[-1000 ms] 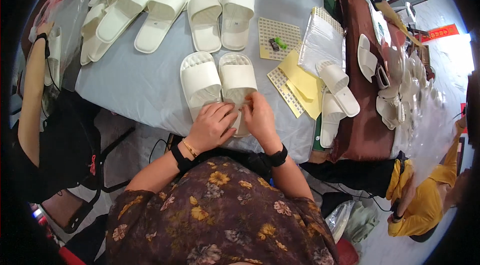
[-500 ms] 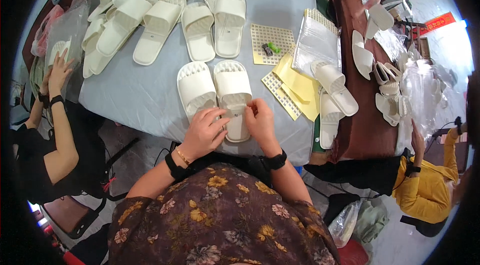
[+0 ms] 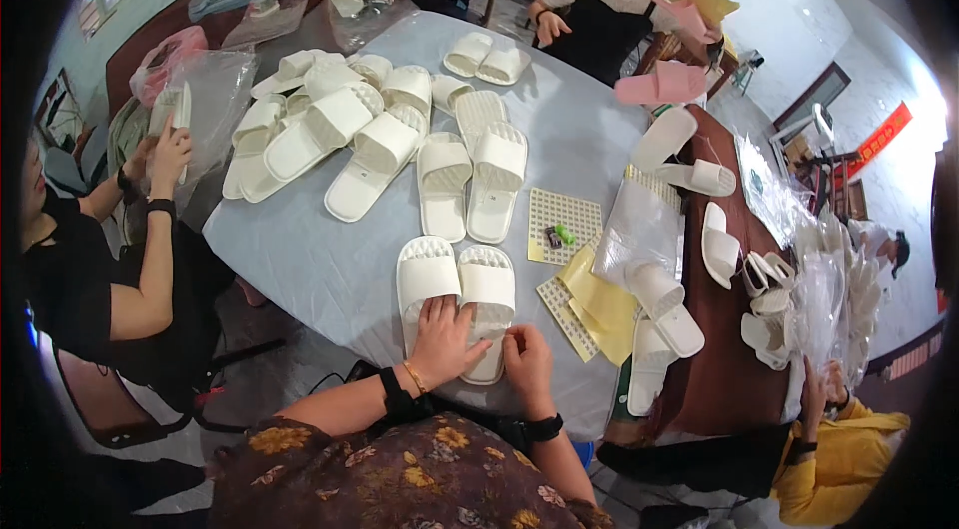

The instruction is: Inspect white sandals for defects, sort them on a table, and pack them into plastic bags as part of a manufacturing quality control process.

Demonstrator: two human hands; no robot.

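In front of me at the table's near edge, a pair of white slippers lies side by side, toes pointing away: the left slipper (image 3: 428, 274) and the right slipper (image 3: 486, 284). My left hand (image 3: 446, 339) rests across them with fingers stretched out, fingertips by the inner edges of the straps. Beside the right slipper's heel is my right hand (image 3: 527, 361), its fingers curled in and thumb side toward the sole. Whatever those fingers may hold is hidden. Just beyond this pair lie more white slippers (image 3: 443, 191).
A heap of white slippers (image 3: 320, 129) covers the table's left side. To the right are a label sheet (image 3: 584, 206) with small green and black items, yellow paper (image 3: 602, 307) and a silvery pouch (image 3: 639, 219). Co-workers sit left, right and across; one holds a slipper (image 3: 178, 109).
The view has lifted, bringing co-workers across the table into sight. My left hand has moved from the right slipper's heel toward the straps; my right stays curled beside the heel.
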